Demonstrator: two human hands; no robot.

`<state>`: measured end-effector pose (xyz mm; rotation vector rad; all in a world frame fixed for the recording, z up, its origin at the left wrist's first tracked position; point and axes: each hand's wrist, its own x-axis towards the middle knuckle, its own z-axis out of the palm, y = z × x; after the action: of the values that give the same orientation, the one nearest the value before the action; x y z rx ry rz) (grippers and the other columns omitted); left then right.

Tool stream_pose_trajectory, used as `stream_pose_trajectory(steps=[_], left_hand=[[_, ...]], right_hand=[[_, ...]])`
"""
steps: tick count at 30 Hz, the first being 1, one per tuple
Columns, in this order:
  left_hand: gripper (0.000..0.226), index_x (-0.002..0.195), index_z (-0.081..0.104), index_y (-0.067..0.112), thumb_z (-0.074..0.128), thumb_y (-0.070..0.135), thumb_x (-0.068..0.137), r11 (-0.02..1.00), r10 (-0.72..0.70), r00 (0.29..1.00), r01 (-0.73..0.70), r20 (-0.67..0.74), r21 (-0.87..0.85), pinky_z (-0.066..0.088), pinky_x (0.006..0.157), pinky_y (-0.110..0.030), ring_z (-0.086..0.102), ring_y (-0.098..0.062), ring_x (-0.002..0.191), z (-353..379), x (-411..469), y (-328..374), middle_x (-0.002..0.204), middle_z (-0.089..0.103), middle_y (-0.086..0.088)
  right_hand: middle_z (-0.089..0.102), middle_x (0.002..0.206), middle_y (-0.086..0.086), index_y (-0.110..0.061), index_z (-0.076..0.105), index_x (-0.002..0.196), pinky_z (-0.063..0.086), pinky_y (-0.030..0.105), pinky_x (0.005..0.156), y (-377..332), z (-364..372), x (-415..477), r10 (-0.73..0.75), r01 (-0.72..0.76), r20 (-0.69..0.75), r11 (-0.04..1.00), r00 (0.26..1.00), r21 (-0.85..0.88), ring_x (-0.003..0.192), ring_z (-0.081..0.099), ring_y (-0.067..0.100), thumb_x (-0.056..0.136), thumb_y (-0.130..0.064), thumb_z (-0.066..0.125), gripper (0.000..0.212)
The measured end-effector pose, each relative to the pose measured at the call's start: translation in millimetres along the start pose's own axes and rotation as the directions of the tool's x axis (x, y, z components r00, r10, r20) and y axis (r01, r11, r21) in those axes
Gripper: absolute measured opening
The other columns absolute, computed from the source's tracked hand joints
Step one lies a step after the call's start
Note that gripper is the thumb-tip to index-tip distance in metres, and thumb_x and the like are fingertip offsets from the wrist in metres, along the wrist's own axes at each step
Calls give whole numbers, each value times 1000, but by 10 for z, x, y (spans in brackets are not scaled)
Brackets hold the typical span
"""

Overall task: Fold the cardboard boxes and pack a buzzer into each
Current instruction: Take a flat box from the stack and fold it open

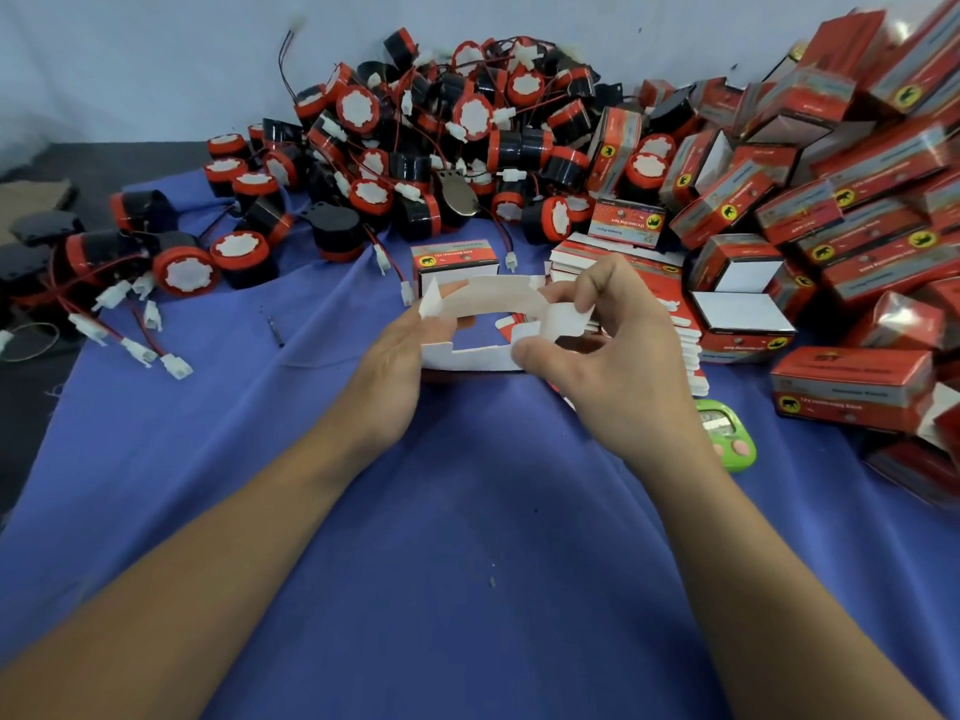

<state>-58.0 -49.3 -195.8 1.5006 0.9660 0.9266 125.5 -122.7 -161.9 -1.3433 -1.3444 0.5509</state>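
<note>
A half-opened cardboard box (488, 298), white inside, is held above the blue cloth with its open side facing me. My left hand (387, 379) holds its left end, fingers inside the opening. My right hand (613, 350) pinches the flaps at its right end between thumb and fingers. A big heap of red and black buzzers (415, 163) with red wires and white plugs lies behind it. A stack of flat unfolded boxes (623, 262) sits just behind my right hand.
Folded red boxes (831, 200) are piled at the right, reaching the cloth's edge. One upright box (454, 262) stands behind the held one. A green timer (724, 428) lies by my right wrist. The blue cloth (467, 537) covers the table.
</note>
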Motion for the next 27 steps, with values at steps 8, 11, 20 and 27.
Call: stream_pose_trajectory(steps=[8, 11, 20, 27], left_hand=[[62, 140, 64, 20, 39, 62, 102, 975, 42, 996, -24, 78, -220, 38, 119, -50, 57, -26, 138, -3, 29, -57, 143, 65, -6], [64, 142, 61, 14, 38, 59, 103, 959, 34, 997, -13, 70, -284, 43, 116, -49, 61, -26, 134, 14, 30, -43, 140, 67, -7], [65, 136, 63, 8, 33, 54, 101, 918, -13, 1000, 5, -16, -397, 52, 109, -42, 67, -24, 125, 75, 31, -3, 131, 72, -11], [23, 91, 73, 47, 52, 38, 85, 990, 129, 981, -118, -143, 77, 45, 73, -11, 64, 5, 84, 140, -36, 20, 88, 73, 23]], right_hand=[[70, 77, -4, -29, 40, 100, 54, 45, 67, 22, 170, -35, 88, -84, -73, 995, 993, 61, 67, 61, 23, 79, -31, 78, 44], [74, 101, -3, -40, 41, 131, 55, 47, 87, 53, 216, -23, 111, -104, -96, 992, 989, 77, 91, 69, 18, 77, -34, 78, 66], [66, 85, 0, -22, 65, 95, 46, 42, 71, 74, 342, 6, 191, -193, 52, 980, 980, 55, 76, 54, 17, 84, -37, 56, 20], [53, 70, 3, -15, 63, 91, 37, 34, 61, 168, 337, 9, 162, -162, 9, 987, 987, -16, 65, 41, 10, 88, -23, 54, 13]])
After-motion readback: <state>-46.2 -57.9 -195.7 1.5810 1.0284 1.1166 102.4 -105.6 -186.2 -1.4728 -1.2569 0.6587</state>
